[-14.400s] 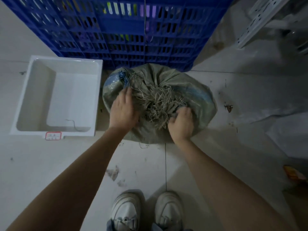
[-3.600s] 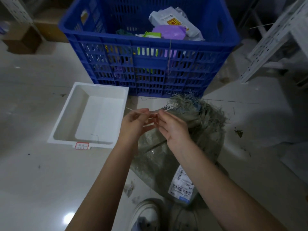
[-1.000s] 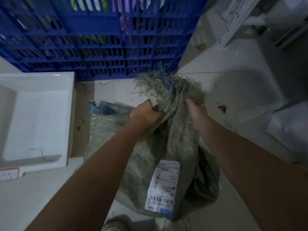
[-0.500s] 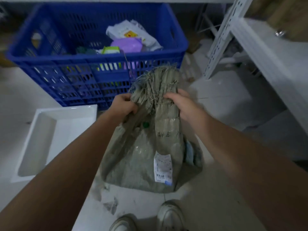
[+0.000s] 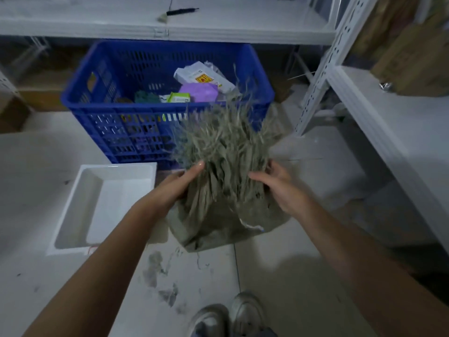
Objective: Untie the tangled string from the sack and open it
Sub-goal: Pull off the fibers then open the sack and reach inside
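A grey-green woven sack (image 5: 218,222) stands upright on the floor in front of me, its gathered top fanning out into a bushy frayed fringe (image 5: 226,142). My left hand (image 5: 181,183) presses against the left side of the bunched neck, thumb on the fabric. At the right side, my right hand (image 5: 279,186) cups the neck with its fingers curled around the fabric. I can make out no separate string among the frayed strands. The sack's white label shows only as an edge low on its right.
A blue slatted crate (image 5: 150,127) with packets stands behind the sack. A white plastic tub (image 5: 73,215) lies on the floor to the left. White metal shelving (image 5: 364,113) runs along the right and across the back. My shoes (image 5: 230,314) are just below the sack.
The sack's top has risen and spread into a wider fan since half a second ago. Both hands have shifted lower on the neck, farther apart. The camera tilted up, showing the back shelf.
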`<action>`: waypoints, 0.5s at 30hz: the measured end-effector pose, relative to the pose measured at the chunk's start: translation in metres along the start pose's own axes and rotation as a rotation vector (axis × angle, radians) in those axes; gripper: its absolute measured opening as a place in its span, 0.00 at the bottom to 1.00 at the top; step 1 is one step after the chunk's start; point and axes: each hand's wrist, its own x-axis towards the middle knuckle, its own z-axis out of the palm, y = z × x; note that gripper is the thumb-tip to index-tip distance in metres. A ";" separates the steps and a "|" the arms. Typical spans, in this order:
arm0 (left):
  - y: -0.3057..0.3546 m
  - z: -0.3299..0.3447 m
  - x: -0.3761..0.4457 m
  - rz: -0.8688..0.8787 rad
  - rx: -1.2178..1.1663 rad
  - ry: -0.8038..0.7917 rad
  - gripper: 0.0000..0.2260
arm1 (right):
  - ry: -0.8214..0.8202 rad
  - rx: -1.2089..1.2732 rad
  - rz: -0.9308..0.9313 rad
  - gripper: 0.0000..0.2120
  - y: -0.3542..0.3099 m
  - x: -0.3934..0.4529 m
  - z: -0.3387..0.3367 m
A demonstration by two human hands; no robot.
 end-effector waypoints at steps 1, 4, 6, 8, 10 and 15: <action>-0.002 0.007 0.001 -0.025 -0.024 0.024 0.36 | -0.026 -0.032 0.024 0.16 0.009 -0.001 0.001; -0.011 0.020 0.010 0.023 -0.066 0.178 0.14 | -0.058 -0.221 0.031 0.18 0.026 -0.003 0.002; -0.013 0.018 0.013 0.078 -0.105 0.242 0.09 | -0.013 -0.295 0.000 0.20 0.028 -0.003 0.000; -0.011 0.005 0.011 0.122 -0.093 0.325 0.08 | 0.082 -0.283 -0.047 0.19 0.018 -0.007 -0.003; -0.006 -0.011 0.003 0.170 -0.069 0.381 0.08 | 0.195 -0.235 -0.104 0.21 0.000 -0.013 -0.008; -0.007 -0.041 -0.016 0.145 0.050 0.604 0.15 | 0.309 -0.369 -0.257 0.18 -0.012 -0.041 -0.027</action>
